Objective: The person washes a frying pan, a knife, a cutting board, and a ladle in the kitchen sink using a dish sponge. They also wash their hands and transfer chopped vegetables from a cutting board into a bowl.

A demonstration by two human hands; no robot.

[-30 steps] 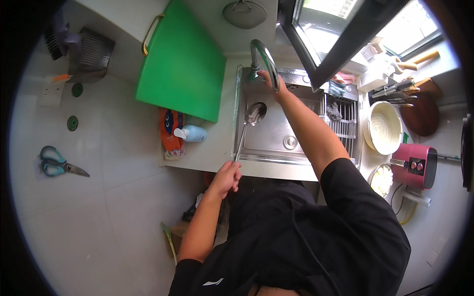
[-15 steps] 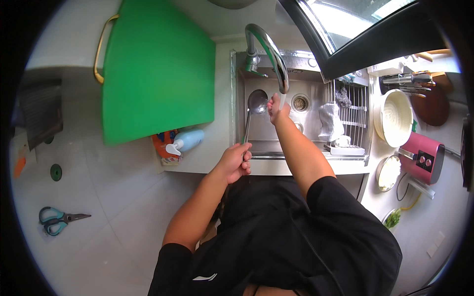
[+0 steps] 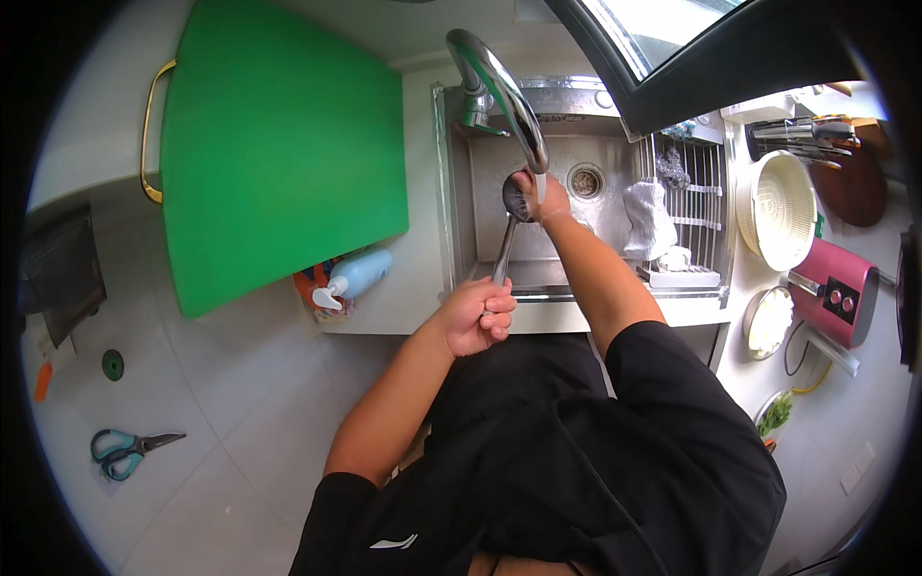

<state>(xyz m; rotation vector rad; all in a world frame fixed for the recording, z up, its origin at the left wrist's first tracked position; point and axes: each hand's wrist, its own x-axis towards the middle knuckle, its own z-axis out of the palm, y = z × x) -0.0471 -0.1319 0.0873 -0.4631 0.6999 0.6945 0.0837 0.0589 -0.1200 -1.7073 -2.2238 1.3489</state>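
A metal ladle (image 3: pixel 504 252) is held over the sink (image 3: pixel 490 163), its round bowl beneath the tap. My left hand (image 3: pixel 477 317) is closed around the end of its handle, at the sink's front edge. My right hand (image 3: pixel 548 200) is at the ladle's bowl, fingers bent against its rim; the fingertips are partly hidden. From the curved chrome faucet (image 3: pixel 523 110) a stream of water runs down over my right hand, beside the bowl.
Right of the drain (image 3: pixel 585 180), a wire rack (image 3: pixel 698 206) holds a pale cloth (image 3: pixel 650 219). A cream colander (image 3: pixel 778 211) and pink appliance (image 3: pixel 832 293) stand further right. On the left are a big green panel (image 3: pixel 288 154), a blue pump bottle (image 3: pixel 361 274) and scissors (image 3: pixel 130 451).
The ladle's bowl has come up and right to meet my right hand under the tap. My left hand has shifted slightly right with the handle. The view has shifted a little.
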